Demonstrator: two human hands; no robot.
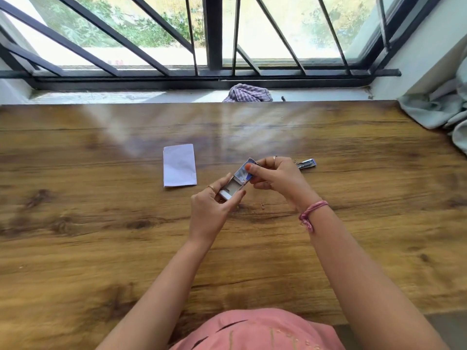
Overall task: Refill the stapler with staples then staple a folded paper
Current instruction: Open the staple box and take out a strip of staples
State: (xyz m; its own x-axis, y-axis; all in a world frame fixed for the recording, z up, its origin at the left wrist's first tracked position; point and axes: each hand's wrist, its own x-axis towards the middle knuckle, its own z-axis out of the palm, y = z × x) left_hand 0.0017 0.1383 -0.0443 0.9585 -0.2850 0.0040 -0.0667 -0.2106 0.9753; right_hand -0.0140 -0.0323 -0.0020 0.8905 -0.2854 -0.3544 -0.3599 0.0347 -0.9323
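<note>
Left hand (212,208): raised over the middle of the surface, fingers (222,184) curled around the near end of the staple box, thumb along its right side.
Right hand (275,178): beside the left, fingers closed on the far end of the box, thumb pressed on its printed sleeve.
Staple box (238,179): a small sliding carton held between both hands, tilted; its white inner tray is drawn partly out toward the left hand. Whether it holds staples cannot be told.
Stapler (306,163): small, blue and metal, lying on the surface just beyond the right hand, toward the right edge; blurred, so open or shut cannot be told.
Folded paper (179,164): white, flat on the surface left of the hands, apart from them.
Loose staple (262,205): a tiny metal piece on the surface just nearer than the hands.
Surface (101,248): wood grain, far edge against a window ledge.
Checked cloth (249,93): bunched on the ledge past the far edge.
Grey curtain (439,109): gathered at the far right corner.
</note>
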